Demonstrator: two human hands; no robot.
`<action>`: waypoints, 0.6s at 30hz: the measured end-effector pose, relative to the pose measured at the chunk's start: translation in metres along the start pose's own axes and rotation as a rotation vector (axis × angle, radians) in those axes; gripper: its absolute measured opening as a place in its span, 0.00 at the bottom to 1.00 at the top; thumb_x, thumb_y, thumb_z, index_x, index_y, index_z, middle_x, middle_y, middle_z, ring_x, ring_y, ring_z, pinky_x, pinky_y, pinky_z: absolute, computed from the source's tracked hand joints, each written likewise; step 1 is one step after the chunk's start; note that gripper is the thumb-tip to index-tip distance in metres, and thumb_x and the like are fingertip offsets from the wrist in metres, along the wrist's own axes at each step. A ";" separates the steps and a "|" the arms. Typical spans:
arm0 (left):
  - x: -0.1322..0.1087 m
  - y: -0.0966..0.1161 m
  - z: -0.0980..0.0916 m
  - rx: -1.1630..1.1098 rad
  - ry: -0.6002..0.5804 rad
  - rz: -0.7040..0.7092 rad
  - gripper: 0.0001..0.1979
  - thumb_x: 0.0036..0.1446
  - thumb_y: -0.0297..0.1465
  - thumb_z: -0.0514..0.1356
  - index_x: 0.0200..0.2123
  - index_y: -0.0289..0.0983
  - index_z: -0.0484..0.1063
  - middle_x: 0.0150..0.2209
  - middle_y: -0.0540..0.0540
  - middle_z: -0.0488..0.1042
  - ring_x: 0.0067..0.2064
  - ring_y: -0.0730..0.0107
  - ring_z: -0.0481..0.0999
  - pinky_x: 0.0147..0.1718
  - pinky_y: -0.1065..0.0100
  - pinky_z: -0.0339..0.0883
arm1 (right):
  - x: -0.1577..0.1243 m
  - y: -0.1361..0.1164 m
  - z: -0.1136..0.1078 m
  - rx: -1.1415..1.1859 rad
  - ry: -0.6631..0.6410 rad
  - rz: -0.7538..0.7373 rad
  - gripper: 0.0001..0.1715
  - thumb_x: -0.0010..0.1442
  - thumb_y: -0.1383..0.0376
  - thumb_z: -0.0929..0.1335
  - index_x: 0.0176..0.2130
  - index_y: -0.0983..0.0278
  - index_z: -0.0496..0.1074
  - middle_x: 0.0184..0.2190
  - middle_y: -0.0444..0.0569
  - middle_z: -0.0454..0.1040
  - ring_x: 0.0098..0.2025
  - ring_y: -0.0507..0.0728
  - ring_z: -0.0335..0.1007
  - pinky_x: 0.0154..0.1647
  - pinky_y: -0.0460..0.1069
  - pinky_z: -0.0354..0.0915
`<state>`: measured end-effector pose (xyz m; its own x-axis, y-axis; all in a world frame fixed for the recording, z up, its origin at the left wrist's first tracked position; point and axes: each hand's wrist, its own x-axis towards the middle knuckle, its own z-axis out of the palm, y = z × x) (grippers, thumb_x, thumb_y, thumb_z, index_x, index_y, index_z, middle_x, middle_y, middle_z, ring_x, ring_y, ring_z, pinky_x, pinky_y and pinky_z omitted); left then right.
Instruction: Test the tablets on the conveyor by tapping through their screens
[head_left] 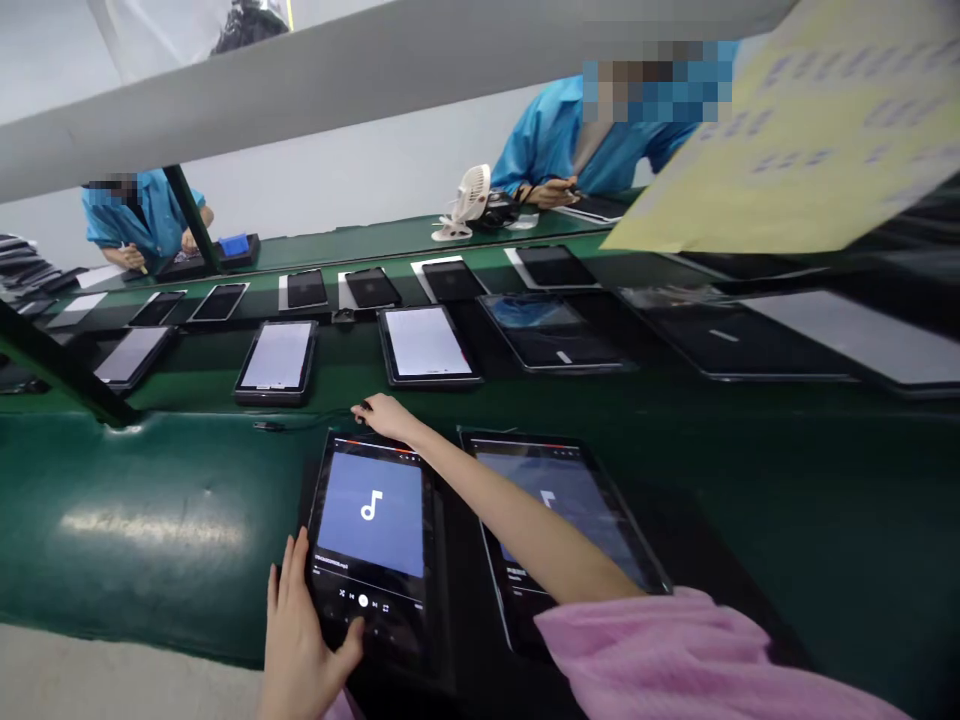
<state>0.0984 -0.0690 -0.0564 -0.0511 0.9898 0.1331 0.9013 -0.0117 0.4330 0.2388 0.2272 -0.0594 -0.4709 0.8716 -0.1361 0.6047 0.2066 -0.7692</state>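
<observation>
A tablet (371,515) with a music player and a white note on its lit screen lies on the bench before me. My left hand (300,630) rests at its lower left, fingers stretched out along the edge and thumb over the bottom of the screen. Just beyond its top edge, my right hand (386,415) is closed in a pinch on a small black cable end; the fingers partly hide it. A black cable plug (268,427) lies on the bench to the left. Under my right forearm is a second tablet (600,510) showing the same player, partly covered.
Tablets with white screens (427,343) and dark ones (555,330) stand in rows beyond. A yellow paper sheet (787,150) hangs at upper right. A white fan (471,200) stands at the back. Two people in blue (540,140) work across the bench. A dark post (67,370) rises at left.
</observation>
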 end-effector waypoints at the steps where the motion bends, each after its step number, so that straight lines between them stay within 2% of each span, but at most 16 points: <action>1: 0.000 -0.001 -0.001 -0.011 -0.009 -0.011 0.43 0.59 0.37 0.55 0.66 0.38 0.28 0.66 0.31 0.50 0.67 0.46 0.48 0.59 0.37 0.48 | 0.000 -0.002 -0.002 0.007 0.039 0.004 0.13 0.69 0.61 0.67 0.36 0.69 0.71 0.33 0.47 0.71 0.34 0.55 0.70 0.39 0.51 0.69; 3: 0.000 -0.002 -0.007 -0.039 -0.042 -0.025 0.43 0.59 0.38 0.55 0.66 0.39 0.28 0.66 0.31 0.49 0.67 0.45 0.48 0.59 0.37 0.49 | -0.003 -0.008 -0.013 0.025 0.125 0.000 0.14 0.69 0.60 0.67 0.36 0.68 0.70 0.32 0.46 0.70 0.32 0.54 0.69 0.38 0.51 0.69; 5: 0.004 0.001 -0.014 -0.042 -0.014 -0.017 0.41 0.59 0.39 0.55 0.66 0.37 0.31 0.66 0.30 0.48 0.67 0.43 0.45 0.58 0.35 0.48 | -0.013 -0.014 -0.032 0.047 0.218 -0.028 0.16 0.70 0.60 0.66 0.33 0.68 0.69 0.29 0.44 0.69 0.30 0.53 0.68 0.37 0.51 0.68; 7: 0.011 0.013 -0.017 -0.024 0.086 0.064 0.34 0.58 0.37 0.57 0.62 0.35 0.45 0.66 0.30 0.49 0.68 0.41 0.40 0.58 0.34 0.46 | -0.033 -0.019 -0.060 0.072 0.319 -0.076 0.18 0.70 0.61 0.65 0.30 0.67 0.69 0.25 0.43 0.67 0.28 0.53 0.66 0.35 0.49 0.66; 9: 0.023 0.035 -0.014 -0.037 0.110 0.240 0.20 0.55 0.34 0.59 0.49 0.37 0.59 0.65 0.32 0.54 0.68 0.41 0.39 0.58 0.35 0.48 | -0.062 -0.021 -0.092 0.097 0.438 -0.124 0.21 0.70 0.59 0.63 0.28 0.66 0.68 0.23 0.42 0.65 0.26 0.52 0.64 0.32 0.47 0.63; 11: 0.034 0.064 -0.003 -0.103 -0.044 0.462 0.13 0.51 0.33 0.61 0.39 0.39 0.62 0.63 0.35 0.60 0.67 0.40 0.44 0.57 0.36 0.51 | -0.097 -0.019 -0.123 0.120 0.591 -0.150 0.25 0.70 0.53 0.60 0.28 0.65 0.67 0.22 0.42 0.63 0.24 0.52 0.62 0.28 0.45 0.59; 13: 0.042 0.096 0.012 -0.201 -0.293 0.640 0.14 0.47 0.34 0.65 0.36 0.39 0.65 0.61 0.36 0.63 0.66 0.37 0.48 0.57 0.36 0.50 | -0.134 -0.014 -0.148 0.141 0.772 -0.153 0.28 0.69 0.47 0.57 0.29 0.64 0.65 0.23 0.42 0.62 0.23 0.51 0.59 0.24 0.44 0.57; 16: 0.049 0.134 0.032 -0.347 -0.576 0.745 0.18 0.43 0.35 0.69 0.37 0.37 0.70 0.62 0.35 0.62 0.65 0.33 0.49 0.59 0.33 0.42 | -0.191 0.003 -0.173 0.159 1.037 -0.125 0.30 0.66 0.42 0.57 0.28 0.63 0.60 0.24 0.43 0.61 0.23 0.50 0.58 0.21 0.43 0.54; 18: 0.051 0.150 0.042 -0.408 -0.654 0.760 0.18 0.41 0.34 0.70 0.37 0.37 0.72 0.62 0.35 0.60 0.65 0.31 0.47 0.59 0.32 0.36 | -0.226 0.018 -0.184 0.152 1.187 -0.097 0.29 0.64 0.41 0.59 0.27 0.63 0.59 0.23 0.42 0.60 0.22 0.50 0.57 0.20 0.43 0.53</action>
<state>0.2490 -0.0139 -0.0221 0.8088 0.5865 0.0429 0.3832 -0.5808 0.7182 0.4743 0.1159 0.0728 0.4239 0.7379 0.5251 0.4798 0.3088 -0.8212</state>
